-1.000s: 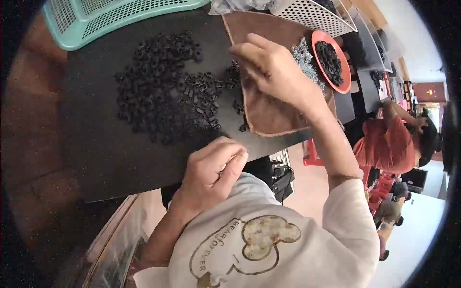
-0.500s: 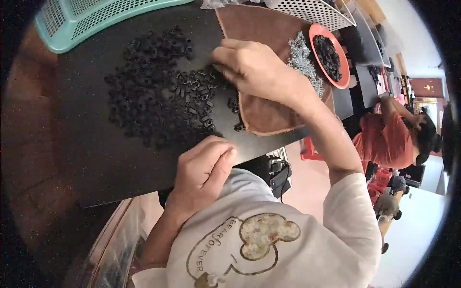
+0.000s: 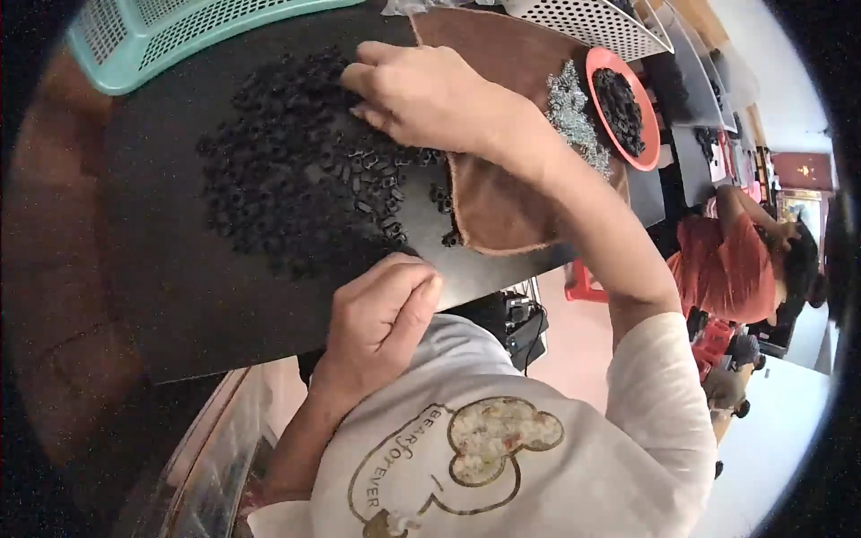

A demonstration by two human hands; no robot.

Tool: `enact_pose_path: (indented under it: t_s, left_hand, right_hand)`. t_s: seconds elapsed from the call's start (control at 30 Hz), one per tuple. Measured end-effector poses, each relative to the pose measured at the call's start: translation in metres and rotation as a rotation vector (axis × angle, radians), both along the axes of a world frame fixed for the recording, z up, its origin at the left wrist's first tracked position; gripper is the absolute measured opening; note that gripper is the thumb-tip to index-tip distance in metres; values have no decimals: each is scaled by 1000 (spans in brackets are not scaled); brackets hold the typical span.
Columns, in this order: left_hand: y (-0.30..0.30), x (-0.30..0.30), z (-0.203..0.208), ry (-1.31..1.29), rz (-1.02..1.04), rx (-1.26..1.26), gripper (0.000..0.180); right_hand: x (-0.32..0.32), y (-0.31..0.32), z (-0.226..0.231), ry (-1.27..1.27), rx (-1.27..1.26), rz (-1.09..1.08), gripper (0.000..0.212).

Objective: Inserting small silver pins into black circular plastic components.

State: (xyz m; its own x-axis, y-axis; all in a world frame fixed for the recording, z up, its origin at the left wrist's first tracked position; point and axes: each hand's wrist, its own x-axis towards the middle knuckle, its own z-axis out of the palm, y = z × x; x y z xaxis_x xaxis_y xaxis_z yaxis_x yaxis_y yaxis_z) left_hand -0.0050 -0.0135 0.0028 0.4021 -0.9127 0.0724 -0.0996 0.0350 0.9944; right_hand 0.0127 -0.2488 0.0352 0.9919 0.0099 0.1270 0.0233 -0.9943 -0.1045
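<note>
Small black plastic parts [image 3: 269, 170] lie in a broad loose heap on the dark table. My right hand [image 3: 404, 94] is over the heap's far right edge, its fingers curled and pointing left; what they hold, if anything, is hidden. Just beneath it, some glossier black clip-like pieces [image 3: 366, 184] lie spread out. My left hand [image 3: 386, 309] rests closed at the table's near edge, beside the heap's lower right corner. The thumb lies along the curled fingers, and the inside of the fist cannot be seen.
A brown cloth [image 3: 507, 211] covers the table's right part, with a pile of small silvery metal pieces [image 3: 574, 117] on it. Beside it stands an orange-red dish [image 3: 652, 134] of black parts. A green basket [image 3: 112, 81] and a white perforated basket [image 3: 587, 22] stand at the back. Another person [image 3: 726, 260] sits at right.
My right hand has moved left and farther away, from the cloth's edge to above the black heap. My left hand has stayed in place, closed.
</note>
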Motion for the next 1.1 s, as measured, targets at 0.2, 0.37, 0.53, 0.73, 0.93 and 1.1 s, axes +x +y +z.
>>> enact_pose_path:
  t_s: [0.2,0.37,0.53,0.73,0.93,1.1]
  left_hand:
    - [1,1,-3,-27,1,-28,19]
    - [2,4,-2,32,-49,4,21]
    - [1,5,0,476,79,-144,55]
    - [-3,6,-4,607,308,-184,36]
    - [2,9,-1,631,302,-127,30]
    - [5,10,-2,617,275,-101,29]
  right_hand:
    - [-19,4,1,-118,161,43,21]
    - [-47,-10,9,-160,257,18,25]
    - [-74,20,28,-121,630,33,24]
    - [-76,60,34,-22,607,259,24]
    - [-25,-31,1,-379,146,27,24]
    - [10,-53,-12,-247,-98,-99,23]
